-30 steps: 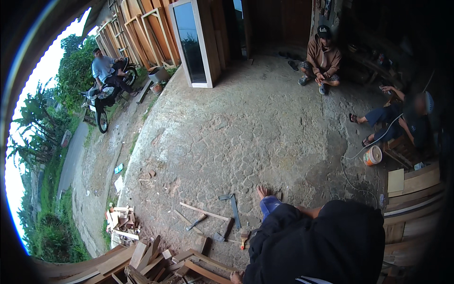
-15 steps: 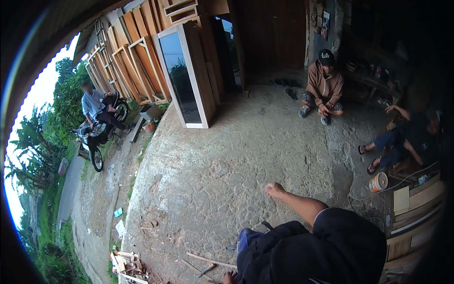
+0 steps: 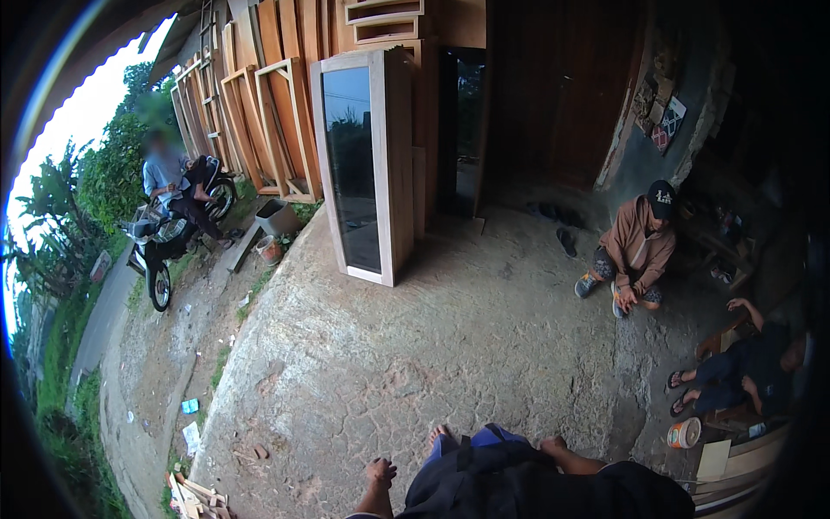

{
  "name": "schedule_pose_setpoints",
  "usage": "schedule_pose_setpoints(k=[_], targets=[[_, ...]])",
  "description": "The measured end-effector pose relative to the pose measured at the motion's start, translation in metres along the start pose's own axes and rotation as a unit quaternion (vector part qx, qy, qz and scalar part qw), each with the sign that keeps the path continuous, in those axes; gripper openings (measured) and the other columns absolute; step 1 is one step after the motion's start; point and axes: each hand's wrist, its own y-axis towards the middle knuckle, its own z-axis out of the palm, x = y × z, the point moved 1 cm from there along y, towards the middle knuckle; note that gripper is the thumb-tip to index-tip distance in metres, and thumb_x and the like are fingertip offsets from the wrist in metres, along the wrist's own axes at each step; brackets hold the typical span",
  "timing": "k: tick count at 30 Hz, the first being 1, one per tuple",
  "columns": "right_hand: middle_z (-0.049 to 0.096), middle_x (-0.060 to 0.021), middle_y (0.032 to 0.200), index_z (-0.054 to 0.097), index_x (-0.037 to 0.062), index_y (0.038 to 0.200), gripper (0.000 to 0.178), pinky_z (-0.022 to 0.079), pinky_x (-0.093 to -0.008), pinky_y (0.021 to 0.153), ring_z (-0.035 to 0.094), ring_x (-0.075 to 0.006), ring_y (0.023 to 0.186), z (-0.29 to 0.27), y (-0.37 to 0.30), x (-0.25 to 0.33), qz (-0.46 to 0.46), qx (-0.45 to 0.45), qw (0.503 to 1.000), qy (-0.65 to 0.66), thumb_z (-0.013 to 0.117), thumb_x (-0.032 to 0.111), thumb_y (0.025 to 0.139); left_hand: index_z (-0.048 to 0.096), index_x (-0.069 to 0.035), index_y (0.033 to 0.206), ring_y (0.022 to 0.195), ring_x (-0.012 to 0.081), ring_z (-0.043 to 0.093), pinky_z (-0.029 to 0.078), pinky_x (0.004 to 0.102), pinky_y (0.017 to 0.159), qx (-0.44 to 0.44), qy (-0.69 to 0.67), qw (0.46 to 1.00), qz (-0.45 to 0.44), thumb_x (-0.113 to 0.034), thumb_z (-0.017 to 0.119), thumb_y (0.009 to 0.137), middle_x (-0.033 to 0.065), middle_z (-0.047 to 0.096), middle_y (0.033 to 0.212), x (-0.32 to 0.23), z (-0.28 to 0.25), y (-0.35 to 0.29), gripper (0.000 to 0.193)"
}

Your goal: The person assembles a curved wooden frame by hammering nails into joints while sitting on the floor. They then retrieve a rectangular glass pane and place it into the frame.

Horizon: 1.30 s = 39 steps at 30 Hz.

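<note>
Wood scraps slid low-left, left hand open, hanging

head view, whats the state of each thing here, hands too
left hand: open, empty, low over the concrete
right hand: not in view
glazed wooden cabinet: upright, door shut
motorbike: parked, a person sitting on it
wooden frames: upright, leaning against the wall
small tub: tipped on its side
wood offcuts: piled loose at the concrete's edge
</note>
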Motion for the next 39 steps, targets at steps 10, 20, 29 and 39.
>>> schedule_pose_setpoints(k=[10, 20, 29, 39], targets=[[0.071, -0.0082, 0.089, 0.072, 0.0078, 0.093, 0.014, 0.056, -0.0403, 0.068, 0.07, -0.0244, 0.081, -0.087, 0.184, 0.064, -0.079, 0.016, 0.989, -0.125, 0.064, 0.019, 0.088, 0.045, -0.002, 0.147, 0.103, 0.0331, 0.07, 0.056, 0.0441, 0.084, -0.091, -0.023, 0.985, 0.145, -0.024, 0.054, 0.098, 0.0196, 0.065, 0.129, -0.333, 0.179, 0.109, 0.055], [0.07, -0.0096, 0.093, 0.063, 0.011, 0.121, 0.025, 0.056, -0.0362, 0.066, 0.069, -0.0219, 0.078, -0.336, 0.291, 0.244, 0.1, -0.061, 0.926, 0.358, 0.059, 0.021, 0.098, 0.057, -0.002, 0.13, 0.087, 0.0296, 0.071, 0.058, 0.0396, 0.064, -0.154, -0.096, 0.983, 0.003, -0.02, 0.052, 0.097, 0.018, 0.067, 0.123, -0.307, 0.185, 0.19, 0.037], [0.072, -0.0112, 0.092, 0.063, 0.0088, 0.123, 0.028, 0.057, -0.0358, 0.062, 0.07, -0.0204, 0.075, -0.383, 0.381, 0.36, 0.143, -0.056, 0.939, 0.309, 0.057, 0.017, 0.097, 0.054, 0.0, 0.136, 0.087, 0.0275, 0.069, 0.057, 0.0378, 0.068, -0.205, -0.174, 0.963, 0.03, -0.019, 0.052, 0.099, 0.0171, 0.068, 0.117, -0.447, 0.212, 0.271, 0.041], [0.072, -0.0113, 0.11, 0.067, -0.0009, 0.12, 0.035, 0.054, -0.0331, 0.089, 0.069, -0.0194, 0.099, -0.376, 0.492, 0.482, 0.028, 0.032, 0.991, 0.125, 0.069, 0.022, 0.093, 0.059, 0.003, 0.132, 0.109, 0.0308, 0.067, 0.052, 0.0388, 0.095, -0.268, 0.082, 0.856, 0.435, -0.021, 0.053, 0.102, 0.0196, 0.07, 0.119, -0.917, 0.21, 0.318, 0.039]])
